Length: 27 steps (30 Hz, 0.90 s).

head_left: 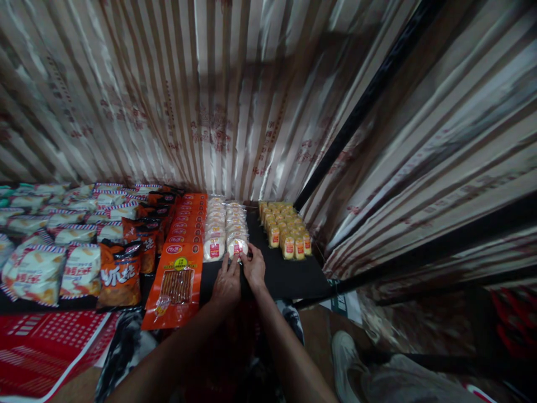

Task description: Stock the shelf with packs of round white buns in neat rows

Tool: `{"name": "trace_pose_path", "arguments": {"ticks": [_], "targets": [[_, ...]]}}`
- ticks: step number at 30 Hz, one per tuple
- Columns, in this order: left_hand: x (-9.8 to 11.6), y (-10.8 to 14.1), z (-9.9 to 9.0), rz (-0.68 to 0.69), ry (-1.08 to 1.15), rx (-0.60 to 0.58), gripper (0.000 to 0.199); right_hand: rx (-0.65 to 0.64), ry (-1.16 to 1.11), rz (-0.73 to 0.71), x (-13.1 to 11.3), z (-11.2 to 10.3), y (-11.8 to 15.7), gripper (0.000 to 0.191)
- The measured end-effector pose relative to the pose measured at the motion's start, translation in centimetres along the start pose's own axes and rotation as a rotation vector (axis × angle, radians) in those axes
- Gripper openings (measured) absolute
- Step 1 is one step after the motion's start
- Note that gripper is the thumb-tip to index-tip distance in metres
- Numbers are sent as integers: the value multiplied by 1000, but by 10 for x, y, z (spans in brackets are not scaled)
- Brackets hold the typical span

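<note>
Two rows of round white cakes in clear wrappers [215,248] lie overlapping on a black-covered table. At the front of the right row is a wrapped white cake with a red label [237,247]. My left hand [227,284] has its fingertips at this cake's near left edge. On its right side, my right hand [254,268] grips the same cake with bent fingers. Left of the rows, orange packets of brown sticks [178,286] overlap in a column. Small yellow wrapped cakes [289,246] stand grouped to the right.
White snack bags [81,271] and orange-black snack bags [120,274] fill the table's left part. A red basket [46,347] is below. Striped sheeting [235,101] hangs behind, and a black pole [356,117] slants at right. A shoe [344,358] shows on the floor.
</note>
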<state>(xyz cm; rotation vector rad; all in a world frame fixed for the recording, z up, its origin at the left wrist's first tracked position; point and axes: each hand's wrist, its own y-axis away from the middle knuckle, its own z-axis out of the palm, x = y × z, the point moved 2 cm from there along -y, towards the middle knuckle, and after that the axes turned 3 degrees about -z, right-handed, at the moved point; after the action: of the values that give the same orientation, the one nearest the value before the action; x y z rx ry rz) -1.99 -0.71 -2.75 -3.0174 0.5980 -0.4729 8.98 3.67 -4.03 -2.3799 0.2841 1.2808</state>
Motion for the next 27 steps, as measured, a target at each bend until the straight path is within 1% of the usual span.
{"name": "trace_pose_path", "arguments": {"ticks": [9, 14, 18, 22, 27], "targets": [[0, 0, -8, 3, -55, -2, 53, -3, 96, -41, -5, -1, 2, 42], [-2, -2, -6, 9, -53, -15, 52, 11, 114, -26, -6, 0, 2, 41], [-4, -1, -2, 32, -47, 26, 48, 27, 85, -22, -6, -1, 5, 43], [-7, -2, 0, 57, -51, 67, 46, 43, 57, -56, -7, -2, 8, 45], [-7, -5, 3, 57, -53, 33, 51, 16, 77, -55, -8, -2, 7, 41]]}}
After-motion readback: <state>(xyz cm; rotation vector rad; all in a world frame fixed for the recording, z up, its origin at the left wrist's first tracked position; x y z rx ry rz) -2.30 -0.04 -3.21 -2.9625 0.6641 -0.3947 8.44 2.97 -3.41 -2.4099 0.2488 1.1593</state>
